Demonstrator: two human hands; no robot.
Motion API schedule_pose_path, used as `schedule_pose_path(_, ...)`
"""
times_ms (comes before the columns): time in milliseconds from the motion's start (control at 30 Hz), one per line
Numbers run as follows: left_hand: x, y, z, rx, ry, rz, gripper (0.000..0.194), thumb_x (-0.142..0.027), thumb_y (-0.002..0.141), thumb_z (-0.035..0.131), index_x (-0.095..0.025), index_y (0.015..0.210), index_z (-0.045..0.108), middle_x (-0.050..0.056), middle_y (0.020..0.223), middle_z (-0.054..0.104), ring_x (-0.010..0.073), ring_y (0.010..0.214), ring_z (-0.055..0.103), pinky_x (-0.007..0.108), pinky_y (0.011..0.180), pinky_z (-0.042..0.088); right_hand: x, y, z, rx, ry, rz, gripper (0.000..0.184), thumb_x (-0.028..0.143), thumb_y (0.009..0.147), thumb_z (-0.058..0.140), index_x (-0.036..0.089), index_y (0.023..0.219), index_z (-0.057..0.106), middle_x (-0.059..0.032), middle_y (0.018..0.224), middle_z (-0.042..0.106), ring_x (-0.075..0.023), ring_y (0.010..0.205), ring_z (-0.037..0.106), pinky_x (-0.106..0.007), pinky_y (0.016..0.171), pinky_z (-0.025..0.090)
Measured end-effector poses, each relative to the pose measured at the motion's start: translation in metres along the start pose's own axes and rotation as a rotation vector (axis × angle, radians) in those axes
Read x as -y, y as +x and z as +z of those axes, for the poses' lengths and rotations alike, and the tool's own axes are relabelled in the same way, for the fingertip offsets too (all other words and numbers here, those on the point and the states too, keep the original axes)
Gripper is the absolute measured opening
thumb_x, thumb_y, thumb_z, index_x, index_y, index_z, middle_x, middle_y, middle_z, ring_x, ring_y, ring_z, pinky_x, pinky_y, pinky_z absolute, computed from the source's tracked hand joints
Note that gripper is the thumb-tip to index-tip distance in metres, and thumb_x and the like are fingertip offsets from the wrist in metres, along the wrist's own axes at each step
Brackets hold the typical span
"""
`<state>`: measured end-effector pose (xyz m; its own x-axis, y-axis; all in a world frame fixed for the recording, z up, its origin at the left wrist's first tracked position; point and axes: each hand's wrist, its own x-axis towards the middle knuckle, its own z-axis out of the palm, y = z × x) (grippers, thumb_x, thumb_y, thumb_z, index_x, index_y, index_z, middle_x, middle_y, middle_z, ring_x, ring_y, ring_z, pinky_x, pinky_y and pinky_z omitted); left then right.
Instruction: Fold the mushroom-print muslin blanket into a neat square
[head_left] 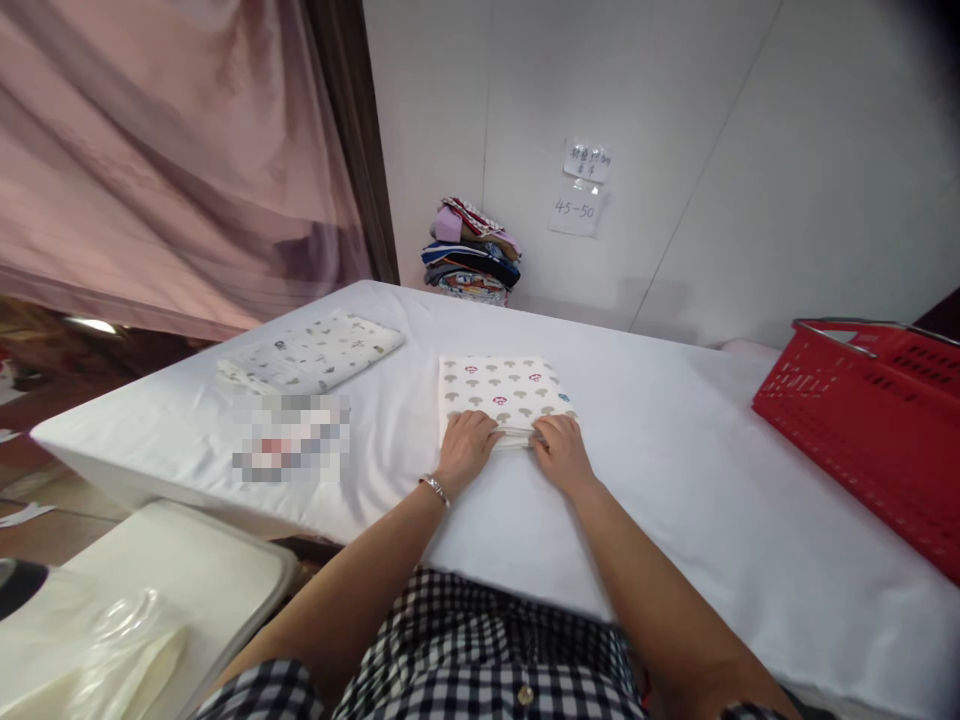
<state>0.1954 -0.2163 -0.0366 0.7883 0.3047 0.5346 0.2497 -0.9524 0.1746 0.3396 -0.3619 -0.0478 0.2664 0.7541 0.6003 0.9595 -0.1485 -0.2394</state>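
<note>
A white cloth with a mushroom print lies folded into a rectangle on the white-covered table, straight ahead of me. My left hand grips its near left edge, fingers on top and curled over the fold. At the near right edge my right hand holds the same cloth in a like way. Several layers show at the edge between the hands. Left of it, a second folded white cloth with a grey print lies flat, apart from both hands.
A red plastic basket stands at the table's right. Folded clothes are stacked beyond the far edge by the wall. A blurred-out item lies on the left. Lower left is a cream stool-like surface with clear plastic.
</note>
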Motion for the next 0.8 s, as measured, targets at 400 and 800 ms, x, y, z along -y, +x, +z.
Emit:
schedule_pose_path(400,-0.0001,0.0009,0.0016,0.000,0.020,-0.011,0.023,-0.034,0.090,0.042,-0.019,0.084,0.058,0.004,0.086,0.059,0.0186,0.082,0.049,0.035,0.076,0.034,0.0013,0.0047,0.0055,-0.047,-0.066,0.025,0.015,0.020,0.088,0.044,0.019,0.092,0.058,-0.0055,0.092,0.060,-0.0200,0.089,0.048,-0.036,0.087,0.031)
schedule_pose_path(800,-0.0003,0.0016,0.0025,-0.015,0.010,-0.024,0.022,-0.033,0.090,0.043,-0.019,0.083,0.058,0.004,0.084,0.059,0.0183,0.081,0.050,0.035,0.076,0.034,0.0004,0.0030,0.0022,-0.020,-0.049,-0.003,0.020,0.028,0.087,0.049,0.019,0.103,0.055,-0.0062,0.099,0.059,-0.0205,0.093,0.047,-0.036,0.088,0.031)
